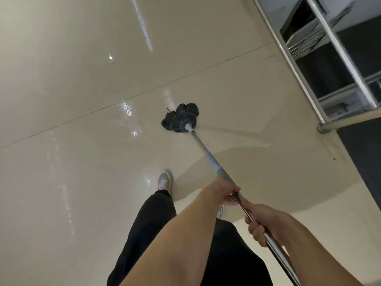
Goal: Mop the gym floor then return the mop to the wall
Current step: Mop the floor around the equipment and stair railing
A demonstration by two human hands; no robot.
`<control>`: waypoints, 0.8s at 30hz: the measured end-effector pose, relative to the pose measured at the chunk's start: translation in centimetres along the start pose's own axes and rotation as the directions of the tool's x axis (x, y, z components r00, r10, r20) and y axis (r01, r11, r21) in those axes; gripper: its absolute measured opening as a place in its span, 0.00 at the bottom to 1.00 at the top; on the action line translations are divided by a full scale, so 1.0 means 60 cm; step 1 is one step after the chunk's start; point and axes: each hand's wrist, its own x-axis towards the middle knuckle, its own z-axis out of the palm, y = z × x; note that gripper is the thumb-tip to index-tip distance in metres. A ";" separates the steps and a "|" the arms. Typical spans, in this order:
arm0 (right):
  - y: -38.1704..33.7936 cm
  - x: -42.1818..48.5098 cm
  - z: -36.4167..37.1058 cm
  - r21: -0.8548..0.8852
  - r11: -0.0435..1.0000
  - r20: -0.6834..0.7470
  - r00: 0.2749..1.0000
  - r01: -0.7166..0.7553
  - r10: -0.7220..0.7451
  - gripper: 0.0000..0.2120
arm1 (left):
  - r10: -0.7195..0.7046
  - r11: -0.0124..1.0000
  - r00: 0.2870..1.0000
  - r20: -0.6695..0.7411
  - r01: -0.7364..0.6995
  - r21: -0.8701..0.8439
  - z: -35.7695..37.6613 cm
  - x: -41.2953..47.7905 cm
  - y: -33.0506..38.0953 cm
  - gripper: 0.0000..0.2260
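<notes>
A mop with a dark string head [180, 119] lies pressed on the glossy beige tiled floor [82, 79] ahead of me. Its metal handle [208, 154] slants back toward the lower right. My left hand [223, 191] grips the handle just below the grey collar. Further down the shaft my right hand [261, 221] is closed around it. Wet streaks shine on the tiles to the left of the mop head.
A metal railing [340, 48] with steel posts runs along the upper right, with a dark floor area and shelves behind it. My left foot in a grey and orange shoe [164, 181] and a black trouser leg [152, 230] stand below the mop head.
</notes>
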 end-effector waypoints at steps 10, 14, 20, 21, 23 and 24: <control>-0.178 0.023 0.094 -0.117 0.989 -0.059 0.993 0.090 -0.098 0.33 | 0.135 0.991 0.988 -0.076 -0.134 0.012 -0.140 0.036 0.112 0.06; -0.332 0.059 0.183 -0.174 0.971 -0.105 0.978 0.162 -0.182 0.33 | 0.250 0.964 0.959 -0.135 -0.259 -0.057 -0.280 0.062 0.209 0.11; -0.565 0.087 0.331 -0.179 0.970 -0.095 0.978 0.166 -0.185 0.32 | 0.334 0.927 0.898 -0.286 -0.368 -0.073 -0.489 0.090 0.356 0.09; -0.595 0.092 0.357 -0.186 0.967 -0.088 0.977 0.175 -0.194 0.32 | 0.339 0.924 0.891 -0.301 -0.376 -0.074 -0.524 0.092 0.373 0.08; -0.641 0.100 0.406 -0.188 0.962 -0.074 0.974 0.196 -0.213 0.32 | 0.350 0.917 0.878 -0.326 -0.392 -0.071 -0.589 0.093 0.397 0.08; -0.657 0.102 0.430 -0.188 0.961 -0.063 0.974 0.205 -0.220 0.32 | 0.351 0.914 0.872 -0.342 -0.398 -0.077 -0.618 0.093 0.403 0.09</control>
